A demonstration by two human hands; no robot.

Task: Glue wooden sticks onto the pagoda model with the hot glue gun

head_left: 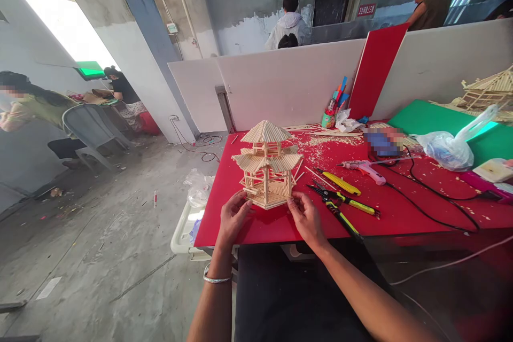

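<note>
A two-tiered model pavilion (266, 165) made of thin wooden sticks stands upright near the front left of the red tabletop (218, 224). My left hand (234, 215) grips its base at the left corner, thumb in front. On the opposite corner, my right hand (305, 216) pinches the base between thumb and fingers. To the right of the model lie a yellow utility knife (340, 183) and pliers (334, 208) with yellow-and-black handles. A pink glue gun (366, 171) rests farther right. Whether the base touches the table or is slightly raised, I cannot tell.
Wood scraps and loose sticks (320, 141) litter the back of the table. A pen cup (328, 117), a plastic bag (449, 147) and a green board (425, 117) stand beyond. Black cables (436, 200) cross the right side. A white bin (182, 230) adjoins the left edge. Other people are in the background.
</note>
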